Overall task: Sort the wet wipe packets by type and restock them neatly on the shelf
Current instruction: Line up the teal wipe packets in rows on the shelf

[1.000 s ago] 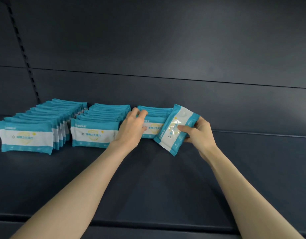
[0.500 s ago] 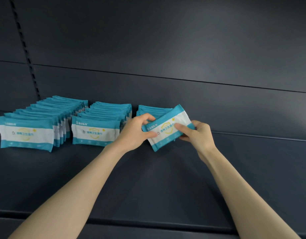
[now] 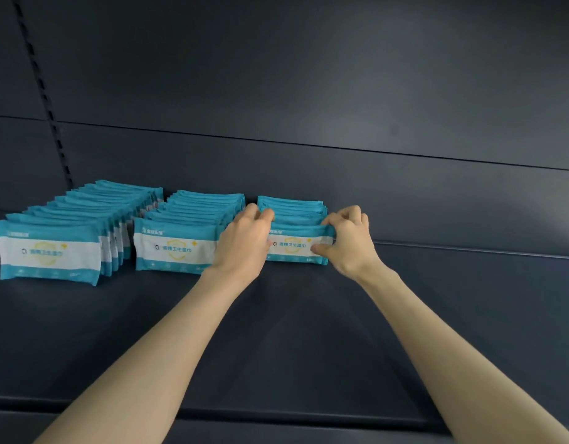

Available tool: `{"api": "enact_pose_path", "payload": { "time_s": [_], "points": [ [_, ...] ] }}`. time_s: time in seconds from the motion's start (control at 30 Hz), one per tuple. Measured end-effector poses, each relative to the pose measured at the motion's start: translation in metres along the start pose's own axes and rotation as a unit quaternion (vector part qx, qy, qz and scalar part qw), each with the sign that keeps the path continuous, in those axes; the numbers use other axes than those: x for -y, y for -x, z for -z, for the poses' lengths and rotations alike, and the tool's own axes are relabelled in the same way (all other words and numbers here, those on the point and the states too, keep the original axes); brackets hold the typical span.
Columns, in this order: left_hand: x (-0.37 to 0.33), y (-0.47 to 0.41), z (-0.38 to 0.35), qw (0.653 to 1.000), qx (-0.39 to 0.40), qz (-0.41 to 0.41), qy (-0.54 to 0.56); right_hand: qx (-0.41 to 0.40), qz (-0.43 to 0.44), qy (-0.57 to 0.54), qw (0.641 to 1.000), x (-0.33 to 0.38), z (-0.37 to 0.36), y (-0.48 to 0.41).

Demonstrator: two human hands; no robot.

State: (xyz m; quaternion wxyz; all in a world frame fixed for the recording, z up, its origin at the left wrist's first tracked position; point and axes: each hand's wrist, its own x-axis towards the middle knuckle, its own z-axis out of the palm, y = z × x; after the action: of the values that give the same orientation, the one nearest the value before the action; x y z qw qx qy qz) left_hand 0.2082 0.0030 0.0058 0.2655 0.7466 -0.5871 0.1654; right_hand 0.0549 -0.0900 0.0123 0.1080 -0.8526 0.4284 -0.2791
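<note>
1. On the dark shelf (image 3: 276, 331), toward its far side, three rows of teal-and-white wet wipe packets stood side by side: the left row (image 3: 49, 251), the middle row (image 3: 177, 248) and the right row (image 3: 292, 208).
2. The left row ran longest and the right row was the shortest of the three.
3. At the near end of the right row the front packet (image 3: 292, 246) stood upright, printed face toward the camera, just in front of the packets behind it.
4. The left hand (image 3: 244, 245) covered that packet's left end, its grip curled over the top left corner.
5. The right hand (image 3: 347, 241) had its grip clamped on the right end, thumb on the front face and fingers hooked over the top edge.
6. Beyond it all rose the dark back panel (image 3: 309, 91), with a slotted upright (image 3: 42, 91) at far left.
</note>
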Motion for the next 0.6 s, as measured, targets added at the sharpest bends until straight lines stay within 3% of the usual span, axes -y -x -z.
{"api": "enact_pose_path", "payload": {
  "time_s": [0.17,0.27,0.4,0.6],
  "points": [
    [0.002,-0.004,-0.007,0.994,-0.004,-0.047,-0.094,-0.039,0.013,-0.010,0.999,0.002,-0.009,-0.001],
    [0.003,-0.006,-0.011,0.987,0.012,-0.067,-0.147,0.001,0.027,0.005,1.000,-0.001,-0.011,-0.004],
    [0.006,-0.010,-0.017,0.984,0.051,-0.076,-0.152,0.056,0.057,0.070,0.994,-0.003,-0.014,-0.007],
    [0.006,-0.012,-0.022,0.985,0.053,-0.074,-0.150,0.039,0.076,0.105,0.991,-0.005,-0.016,-0.009]
  ]
}}
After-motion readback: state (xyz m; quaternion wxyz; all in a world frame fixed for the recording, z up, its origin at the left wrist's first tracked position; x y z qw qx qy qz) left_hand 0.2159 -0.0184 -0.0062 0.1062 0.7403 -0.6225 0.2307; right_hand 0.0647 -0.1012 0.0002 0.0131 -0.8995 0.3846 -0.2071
